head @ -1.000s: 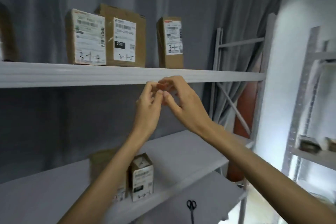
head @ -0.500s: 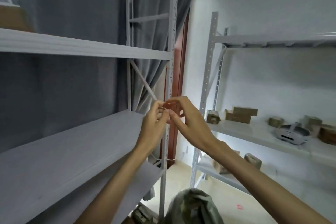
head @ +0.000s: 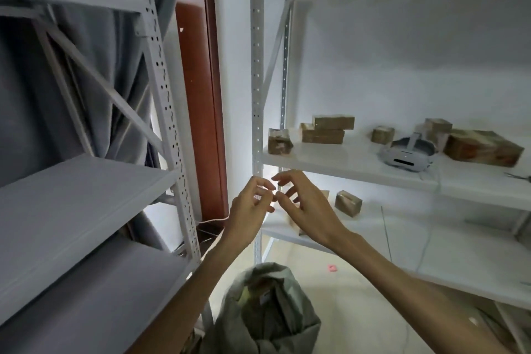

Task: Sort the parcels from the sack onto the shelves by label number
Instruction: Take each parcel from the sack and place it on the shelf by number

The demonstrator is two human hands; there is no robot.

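Nearest, at 6 o'clock, the sack (head: 267,310) sits on the floor w/ its mouth slack and open, prob. left that way so parcels can be pulled straight up; something pale shows inside, too dim to name. Above it, mid-frame, both forearms rise to meet: left hand (head: 248,210) and right hand (head: 304,207) have fingers loosely curled, tips nearly touching each other. Whether anything small is pinched between them, can't tell; no parcel is in either hand. So the task's things lie apart from the fingers: the sack is well below at 6, and shelved parcels sit beyond. Just behind the right hand, at 3 o'clock of it, a small parcel (head: 348,203) rests on the lower shelf (head: 431,241). Further, at 1–3 o'clock, the mid shelf (head: 344,164) carries several brown parcels, incl. a stacked pair (head: 326,129) and a long box (head: 485,147), w/ a white VR headset (head: 406,154) between them. At 9 o'clock, the grey rack (head: 71,195) stands near. Next move likely a reach down into the sack.
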